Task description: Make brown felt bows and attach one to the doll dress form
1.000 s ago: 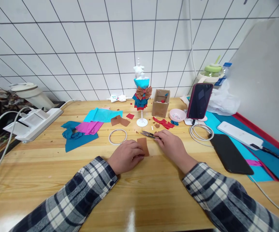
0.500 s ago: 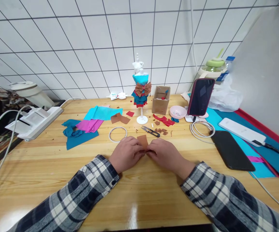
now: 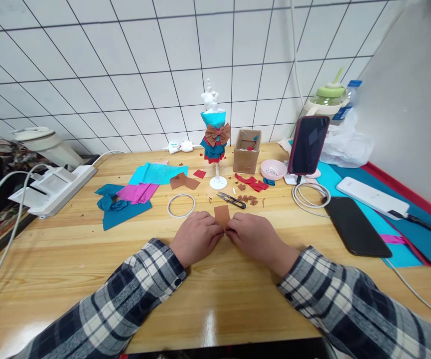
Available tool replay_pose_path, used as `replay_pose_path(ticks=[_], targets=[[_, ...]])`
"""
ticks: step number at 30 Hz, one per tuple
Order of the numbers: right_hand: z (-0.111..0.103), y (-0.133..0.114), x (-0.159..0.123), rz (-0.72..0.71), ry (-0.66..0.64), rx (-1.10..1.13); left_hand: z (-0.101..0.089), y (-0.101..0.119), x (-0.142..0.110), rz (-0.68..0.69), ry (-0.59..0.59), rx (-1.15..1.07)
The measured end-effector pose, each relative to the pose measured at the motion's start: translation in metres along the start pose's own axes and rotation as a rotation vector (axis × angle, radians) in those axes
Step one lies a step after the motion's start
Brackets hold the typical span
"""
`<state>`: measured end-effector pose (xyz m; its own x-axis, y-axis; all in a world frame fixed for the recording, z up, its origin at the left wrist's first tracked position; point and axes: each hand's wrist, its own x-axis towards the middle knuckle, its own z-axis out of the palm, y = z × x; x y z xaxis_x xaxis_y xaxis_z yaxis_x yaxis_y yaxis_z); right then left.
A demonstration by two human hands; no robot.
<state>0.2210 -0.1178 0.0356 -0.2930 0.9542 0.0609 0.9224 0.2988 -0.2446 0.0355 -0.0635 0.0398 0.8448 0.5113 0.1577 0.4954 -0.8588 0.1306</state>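
Observation:
A small brown fabric piece [image 3: 221, 216] lies on the wooden table between my hands. My left hand [image 3: 196, 237] pinches its near left edge, and my right hand [image 3: 254, 237] pinches the near right edge, the fingertips almost meeting. Just beyond the piece are black-handled thread snips [image 3: 231, 200]. Several little brown pleated bows [image 3: 247, 200] sit to their right. Behind them stands a white mini dress form [image 3: 218, 183] wearing a turquoise top, a brown bow [image 3: 217, 134] and a teal skirt with red trim. A white ring [image 3: 181, 205] lies beyond my left hand.
Teal, magenta and turquoise cloth [image 3: 159, 174] lies at the left, near a white power strip [image 3: 56, 192]. Toward the back are a cardboard box [image 3: 245, 162], a pink bowl [image 3: 273, 170] and a propped phone [image 3: 308, 144]. A black phone [image 3: 357, 227] and power bank [image 3: 372, 197] lie right, with cables.
The view has shifted slightly. Both hands keep their pinch on the brown fabric piece, and its near edge is drawn in a little more between my fingertips.

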Motion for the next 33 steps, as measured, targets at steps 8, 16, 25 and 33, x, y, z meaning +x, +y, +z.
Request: replay_pose_path(ticks=[8, 16, 25, 33], targets=[[0.0036, 0.0035, 0.0011, -0.035, 0.023, 0.026, 0.0032, -0.0032, -0.0001, 0.005, 0.012, -0.014], [0.0047, 0.0051, 0.0023, -0.003, 0.013, 0.093, 0.0025, -0.0016, 0.0007, -0.033, 0.008, -0.012], [0.0043, 0.0052, 0.0034, 0.011, 0.017, 0.106, 0.0008, 0.0013, 0.0004, -0.049, 0.015, -0.05], [0.0037, 0.0046, 0.0032, 0.037, -0.004, 0.11, 0.0035, 0.0024, 0.0016, -0.065, 0.016, -0.049]])
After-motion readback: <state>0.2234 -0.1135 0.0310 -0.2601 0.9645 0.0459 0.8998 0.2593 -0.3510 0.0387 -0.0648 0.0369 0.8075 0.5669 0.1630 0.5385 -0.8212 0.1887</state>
